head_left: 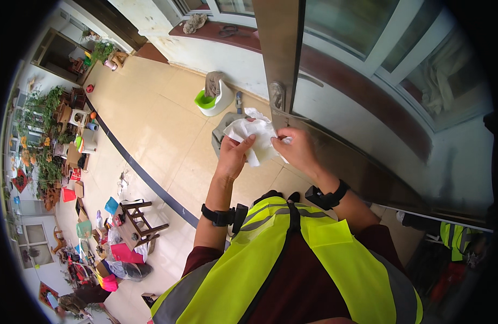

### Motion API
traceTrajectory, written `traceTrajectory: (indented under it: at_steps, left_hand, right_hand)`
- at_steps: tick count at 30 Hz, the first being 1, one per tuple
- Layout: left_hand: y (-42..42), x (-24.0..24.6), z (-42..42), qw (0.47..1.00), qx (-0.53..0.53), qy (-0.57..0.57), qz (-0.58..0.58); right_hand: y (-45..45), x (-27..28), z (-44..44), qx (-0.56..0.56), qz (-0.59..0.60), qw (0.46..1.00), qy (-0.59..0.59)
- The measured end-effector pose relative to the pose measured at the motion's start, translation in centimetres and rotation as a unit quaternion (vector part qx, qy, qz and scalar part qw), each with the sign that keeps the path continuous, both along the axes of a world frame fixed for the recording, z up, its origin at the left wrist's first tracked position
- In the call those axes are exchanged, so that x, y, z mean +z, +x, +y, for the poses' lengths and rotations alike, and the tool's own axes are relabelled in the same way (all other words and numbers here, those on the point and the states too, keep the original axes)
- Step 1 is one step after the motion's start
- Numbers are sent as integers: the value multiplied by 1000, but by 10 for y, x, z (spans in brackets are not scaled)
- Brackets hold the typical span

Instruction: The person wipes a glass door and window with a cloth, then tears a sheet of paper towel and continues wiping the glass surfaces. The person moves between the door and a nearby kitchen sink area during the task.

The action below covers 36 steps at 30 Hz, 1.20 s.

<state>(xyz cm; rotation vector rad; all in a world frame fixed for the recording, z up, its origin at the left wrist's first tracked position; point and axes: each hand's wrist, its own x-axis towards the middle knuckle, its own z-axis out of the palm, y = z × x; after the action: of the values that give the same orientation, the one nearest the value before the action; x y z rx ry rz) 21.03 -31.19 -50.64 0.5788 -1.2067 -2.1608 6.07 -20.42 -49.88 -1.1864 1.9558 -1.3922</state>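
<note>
Crumpled white tissue paper is stretched between my two hands at the middle of the view. My left hand grips its left side, with the thumb on top of the paper. At its right edge, my right hand pinches the paper between thumb and fingers. Beneath the paper, a grey object on the floor is partly hidden; I cannot tell what it is. Just right of the hands stands a brown-framed glass door with a metal handle.
A white and green child's potty with a brown cloth over it stands by the wall. Scissors lie on the windowsill. To the left are a wooden stool, bags, boxes and potted plants.
</note>
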Motion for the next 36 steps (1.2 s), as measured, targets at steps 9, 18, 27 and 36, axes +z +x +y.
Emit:
traceTrajectory:
  at_steps: [9,18,27,36]
  left_hand:
    - [-8,-18,-5,836,166,-482,-203]
    - [-18,-41,-73,976,-100,-181,-65]
    - [-15,-46,-204,979,-119,-136,-95]
    - [-127,19,-178,927,-256,-260,87]
  right_hand:
    - [-2,-11,-12,6,-81,997,-4]
    - [7,2,-58,-4,-109,993,-47]
    - [18,28,-72,-481,59,844,-229]
    - [9,4,-107,-486,254,822,-154]
